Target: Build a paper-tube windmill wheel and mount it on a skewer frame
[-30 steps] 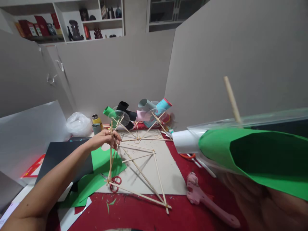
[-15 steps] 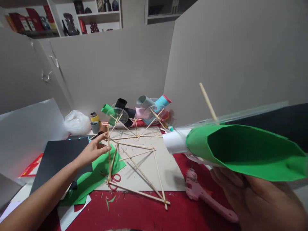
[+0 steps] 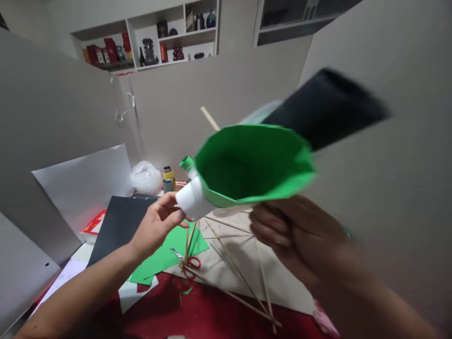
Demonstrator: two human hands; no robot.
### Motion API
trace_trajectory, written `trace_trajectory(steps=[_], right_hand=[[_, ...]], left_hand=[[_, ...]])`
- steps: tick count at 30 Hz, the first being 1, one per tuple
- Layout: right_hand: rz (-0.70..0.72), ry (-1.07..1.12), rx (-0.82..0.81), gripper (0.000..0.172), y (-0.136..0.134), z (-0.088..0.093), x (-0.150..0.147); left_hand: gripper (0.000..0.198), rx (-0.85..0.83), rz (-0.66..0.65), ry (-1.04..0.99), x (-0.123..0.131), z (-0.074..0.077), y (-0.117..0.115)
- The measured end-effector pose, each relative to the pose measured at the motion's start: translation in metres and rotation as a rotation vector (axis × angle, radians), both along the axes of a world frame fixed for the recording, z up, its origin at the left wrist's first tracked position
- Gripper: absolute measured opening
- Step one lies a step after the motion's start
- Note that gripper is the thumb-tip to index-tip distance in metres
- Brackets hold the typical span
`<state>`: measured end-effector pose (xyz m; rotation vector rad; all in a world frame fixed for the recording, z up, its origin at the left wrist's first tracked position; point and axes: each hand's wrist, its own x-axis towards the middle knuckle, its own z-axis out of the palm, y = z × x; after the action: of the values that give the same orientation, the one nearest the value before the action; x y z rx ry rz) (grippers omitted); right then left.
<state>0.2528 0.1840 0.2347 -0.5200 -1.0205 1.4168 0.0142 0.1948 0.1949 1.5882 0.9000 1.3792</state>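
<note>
Holding the paper-tube assembly (image 3: 254,141) above the work surface requires both hands in the present position. The right hand (image 3: 286,230) is closed beneath the assembly, its fingers curled under the green tube (image 3: 298,176); the exact part gripped is hidden. The left hand (image 3: 158,221) is at the free end of the white tube (image 3: 194,200), thumb and fingers partly curled and close against the rim; whether they clamp it cannot be told. The wide mouth of the green tube faces the viewer, with the white tube projecting to its lower left. A black tube (image 3: 318,108), blurred, extends behind it to the upper right. A wooden stick (image 3: 210,118) protrudes at the upper left, and a clear plastic edge (image 3: 263,113) shows behind the green rim. Below, a stick frame (image 3: 231,257) stands on a pale board (image 3: 293,285), partly masked by the assembly and the right hand. Red-handled scissors (image 3: 194,262) lie at the near left corner of the frame, beside green sheets (image 3: 165,254). A black sheet (image 3: 122,226) lies farther left. A grey cup (image 3: 168,186) stands in front of a yellow bottle (image 3: 168,173), near a white plastic bag (image 3: 146,176)
</note>
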Motion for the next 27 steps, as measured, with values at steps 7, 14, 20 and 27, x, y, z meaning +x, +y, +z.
trace_trajectory(steps=[7,14,20,27], right_hand=[[0.234,0.045,-0.095,0.018,0.013,0.009,-0.096],[0.205,-0.102,-0.210,0.021,0.032,-0.031,-0.180],[0.170,-0.209,-0.278,0.021,0.059,-0.076,-0.216],[0.126,-0.301,-0.332,0.025,0.092,-0.115,-0.231]], left_hand=[[0.039,0.104,0.440,-0.094,-0.044,-0.005,-0.026],[0.028,-0.399,0.590,-0.568,-0.078,-0.035,-0.043],[0.029,-0.649,0.398,-0.548,-0.071,-0.057,-0.053],[0.028,-0.636,0.300,-0.426,-0.072,-0.061,-0.027]])
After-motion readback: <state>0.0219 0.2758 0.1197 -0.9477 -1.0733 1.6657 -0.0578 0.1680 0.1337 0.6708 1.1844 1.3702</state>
